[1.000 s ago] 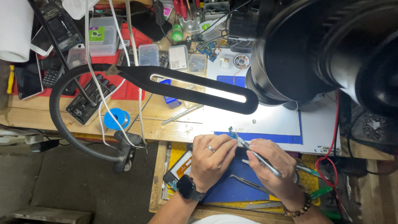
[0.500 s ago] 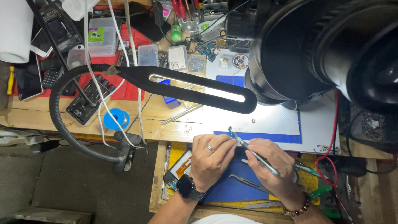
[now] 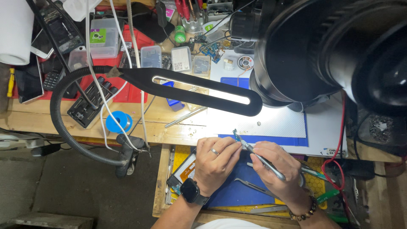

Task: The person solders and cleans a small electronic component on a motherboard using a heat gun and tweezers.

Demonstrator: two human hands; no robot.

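My left hand (image 3: 215, 162), with a ring and a black wristwatch, is curled over the near edge of the workbench, fingertips pinching a tiny green part (image 3: 235, 134). My right hand (image 3: 277, 168), a bead bracelet at its wrist, grips metal tweezers (image 3: 263, 160) whose tips meet that small part. Both hands hover above a blue mat (image 3: 237, 191) in an open drawer. A phone (image 3: 183, 171) lies partly hidden under my left wrist.
A black gooseneck lamp (image 3: 199, 91) shines over a lit white mat (image 3: 271, 123). A large black microscope head (image 3: 335, 46) fills the upper right. Small plastic boxes (image 3: 150, 56), a blue tape roll (image 3: 119, 121), phones, cables and tools crowd the wooden bench.
Both hands stay in nearly the same place, working the small part with the tweezers; the view has shifted slightly.
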